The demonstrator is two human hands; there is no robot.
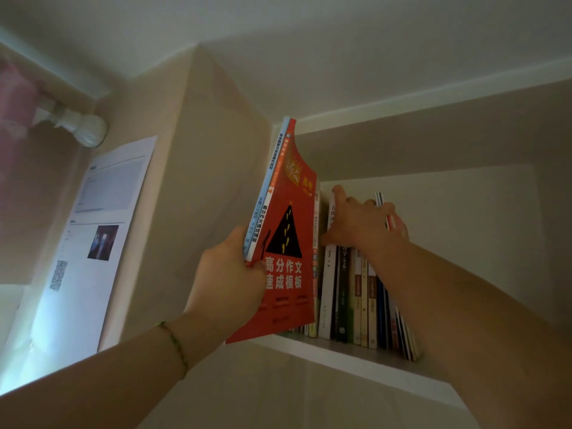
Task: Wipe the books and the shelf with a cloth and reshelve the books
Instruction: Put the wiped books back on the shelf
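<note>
My left hand (230, 274) grips two thin books by their spines: a red book (288, 243) with a black triangle on its cover and a blue-spined one (263, 193) behind it. They stand upright at the left end of the white shelf (346, 356), partly in front of its opening. My right hand (360, 222) reaches into the shelf and rests against the tops of the row of upright books (356, 298), with its fingers over their upper edges. No cloth is visible.
The shelf compartment is high up, near the ceiling, with free room to the right of the book row. A beige side panel (210, 187) stands left of it. A printed paper sheet (102, 230) hangs on the wall further left, beside a curtain rod end (88, 128).
</note>
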